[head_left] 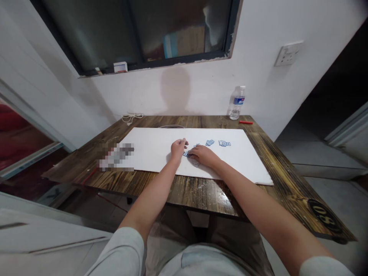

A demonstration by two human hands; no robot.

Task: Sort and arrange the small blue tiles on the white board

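Observation:
On a wooden table lies a white board (155,153) with small blue-and-white striped pieces on it. One group of pieces (210,143) sits near the middle right, and another group (224,143) lies further right. My left hand (178,148) is raised a little over the board, its fingers curled together; whatever they may hold is too small to make out. Beside it, my right hand (202,155) rests low on the board, its fingertips touching a small striped piece (186,154). Another piece is partly hidden behind my right hand.
A water bottle (237,102) and a red pen-like object (245,122) stand and lie at the wooden table's (201,193) back right. A white cable (132,117) is coiled at the back left. A blurred patch (116,156) covers something on the board's left.

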